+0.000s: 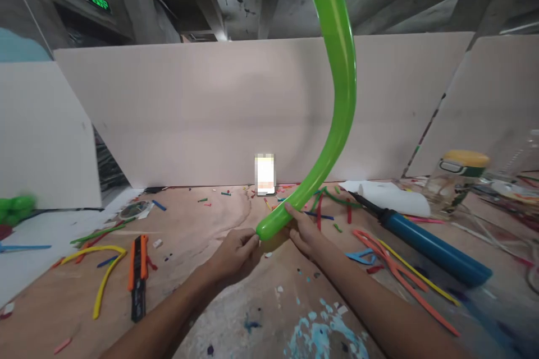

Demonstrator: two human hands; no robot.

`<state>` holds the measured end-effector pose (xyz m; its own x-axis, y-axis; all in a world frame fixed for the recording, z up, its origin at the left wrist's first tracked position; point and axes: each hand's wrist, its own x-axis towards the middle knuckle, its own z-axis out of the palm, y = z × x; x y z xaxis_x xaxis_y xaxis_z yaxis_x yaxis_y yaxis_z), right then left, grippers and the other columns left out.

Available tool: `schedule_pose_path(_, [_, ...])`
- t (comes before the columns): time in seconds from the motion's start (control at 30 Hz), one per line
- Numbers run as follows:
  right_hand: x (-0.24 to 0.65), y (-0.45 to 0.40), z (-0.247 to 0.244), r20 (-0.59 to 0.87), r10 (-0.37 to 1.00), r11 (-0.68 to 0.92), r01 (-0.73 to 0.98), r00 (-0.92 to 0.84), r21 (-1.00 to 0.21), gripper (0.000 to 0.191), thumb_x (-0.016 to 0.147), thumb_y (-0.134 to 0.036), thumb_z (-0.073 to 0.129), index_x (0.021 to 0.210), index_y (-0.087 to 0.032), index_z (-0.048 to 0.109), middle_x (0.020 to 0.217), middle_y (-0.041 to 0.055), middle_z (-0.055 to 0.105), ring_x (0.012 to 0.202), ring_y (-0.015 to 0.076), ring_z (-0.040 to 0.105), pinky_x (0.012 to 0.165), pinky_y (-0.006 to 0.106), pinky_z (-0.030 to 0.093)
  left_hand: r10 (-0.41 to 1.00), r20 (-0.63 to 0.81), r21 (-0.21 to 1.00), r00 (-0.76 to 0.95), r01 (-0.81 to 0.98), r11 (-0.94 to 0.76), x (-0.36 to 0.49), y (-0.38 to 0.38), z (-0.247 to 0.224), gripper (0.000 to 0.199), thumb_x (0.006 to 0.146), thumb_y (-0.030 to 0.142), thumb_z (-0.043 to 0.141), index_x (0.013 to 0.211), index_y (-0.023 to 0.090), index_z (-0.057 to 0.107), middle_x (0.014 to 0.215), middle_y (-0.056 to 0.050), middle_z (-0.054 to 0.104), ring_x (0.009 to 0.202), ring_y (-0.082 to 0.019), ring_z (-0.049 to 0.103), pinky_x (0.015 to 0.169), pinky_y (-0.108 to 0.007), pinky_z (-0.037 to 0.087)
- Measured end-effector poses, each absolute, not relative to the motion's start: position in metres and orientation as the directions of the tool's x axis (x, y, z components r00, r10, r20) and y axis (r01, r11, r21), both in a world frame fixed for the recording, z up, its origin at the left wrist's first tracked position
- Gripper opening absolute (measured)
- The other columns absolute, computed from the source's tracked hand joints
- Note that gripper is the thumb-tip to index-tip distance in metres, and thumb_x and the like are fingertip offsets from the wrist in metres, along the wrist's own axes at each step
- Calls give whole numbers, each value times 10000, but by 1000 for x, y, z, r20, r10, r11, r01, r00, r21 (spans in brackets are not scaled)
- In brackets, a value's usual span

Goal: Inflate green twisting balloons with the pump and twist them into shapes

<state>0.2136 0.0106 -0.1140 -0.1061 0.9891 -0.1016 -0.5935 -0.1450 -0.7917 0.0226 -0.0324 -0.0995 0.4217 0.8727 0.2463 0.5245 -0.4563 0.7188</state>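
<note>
A long inflated green modelling balloon (344, 84) rises from my hands in a curve and leaves the top of the view. My left hand (236, 252) pinches the tied end of the balloon, low in the middle. Just to the right, my right hand (306, 230) holds the balloon's lower part, thumb and fingers around its side. The underside of that grip is partly hidden. Both hands are above the wooden table (189, 303).
An orange and black cutter (137, 277) and a yellow uninflated balloon (105, 275) lie left. A blue hand pump (435, 247), uninflated balloons (400, 275) and a yellow-lidded jar (455, 185) are right. A phone (265, 174) leans against the pale board (210, 112) behind.
</note>
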Motion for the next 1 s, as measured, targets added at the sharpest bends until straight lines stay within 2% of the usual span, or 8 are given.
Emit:
schedule_pose_path(0.2, [213,3,-110,-88,994,-105,-594,-58,-797,308,632,-366,761,817,-183,597,830,26,716,833,209,664,709,320,528,862,278,704,424,521,-483,19,-33,-104,314,858,316,395,588,179,480,559,11,475,566,-143,436,557,-249,274])
schedule_pose_path(0.53, [209,3,-110,-76,997,-77,-605,-27,-792,262,637,-336,759,791,-190,606,772,18,713,814,211,667,695,322,533,867,307,689,393,537,-487,19,-35,-102,325,851,326,402,572,184,486,559,-1,485,573,-158,447,559,-258,275])
schedule_pose_path(1.0, [211,7,-118,-72,995,-102,-640,-74,-762,262,647,-333,767,798,-189,607,746,-7,710,784,188,668,697,303,529,893,250,731,374,531,-427,21,-36,-103,317,858,316,377,581,185,461,520,14,492,510,-132,467,513,-234,306])
